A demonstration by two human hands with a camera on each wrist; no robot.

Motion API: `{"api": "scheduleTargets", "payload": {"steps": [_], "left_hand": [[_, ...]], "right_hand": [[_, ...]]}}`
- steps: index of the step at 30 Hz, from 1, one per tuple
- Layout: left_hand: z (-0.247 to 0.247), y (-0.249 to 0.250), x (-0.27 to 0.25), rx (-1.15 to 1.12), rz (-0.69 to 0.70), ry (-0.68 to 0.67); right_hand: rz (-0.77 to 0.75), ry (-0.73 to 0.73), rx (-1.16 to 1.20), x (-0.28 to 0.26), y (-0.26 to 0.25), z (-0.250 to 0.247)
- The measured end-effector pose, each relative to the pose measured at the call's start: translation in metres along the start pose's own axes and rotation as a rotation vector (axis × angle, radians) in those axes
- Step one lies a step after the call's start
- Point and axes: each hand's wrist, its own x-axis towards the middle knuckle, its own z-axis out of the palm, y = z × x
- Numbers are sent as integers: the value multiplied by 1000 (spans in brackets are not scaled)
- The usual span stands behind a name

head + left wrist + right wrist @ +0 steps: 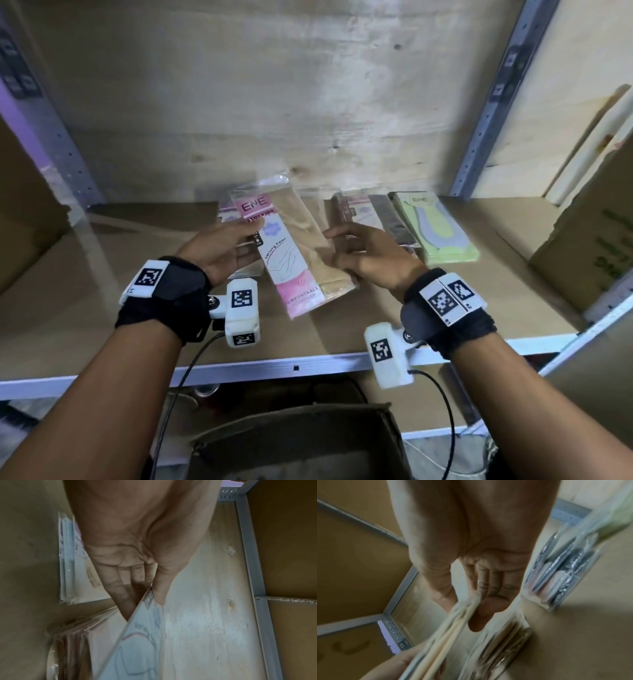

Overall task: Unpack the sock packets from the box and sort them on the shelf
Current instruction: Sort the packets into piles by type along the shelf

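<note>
Both my hands hold one sock packet (296,246) tilted above the shelf board (496,291); it is beige, in clear plastic, with a pink ENE label. My left hand (251,236) pinches its left edge, thumb on top, which the left wrist view shows as left hand (149,596) on packet (137,642). My right hand (342,250) grips the right edge between thumb and fingers, seen closer as right hand (467,608) on packet (447,628). The open cardboard box (298,442) stands below the shelf; its inside is dark.
Packets lie in piles on the shelf: a pink-labelled pile (226,212) behind my left hand, a mixed pile (359,212) and dark packets (390,222) in the middle, green ones (442,233) further right. A brown carton (596,246) stands at the right end. Metal uprights (493,113) frame the bay.
</note>
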Motion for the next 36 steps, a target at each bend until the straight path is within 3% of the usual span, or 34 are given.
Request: {"api": "scheduleTargets", "payload": {"steps": [6,10,15,20,24,31,36], "left_hand": [[5,-9,10,14,45,-33],[1,-11,12,211,-44,-209],[2,-9,15,330,-34,-327],[8,-2,23,274,99,-156],[8,2,38,369,90,10],[18,-3,52,461,132,125],[23,-7,57,680,127,183]], "right_hand": [[70,40,179,14,9,-5],[79,130,322,25,12,0],[64,292,257,43,14,5],[93,265,208,59,10,10],[132,224,141,66,2,8],[131,266,-193,80,5,7],[157,271,-364,80,4,3]]}}
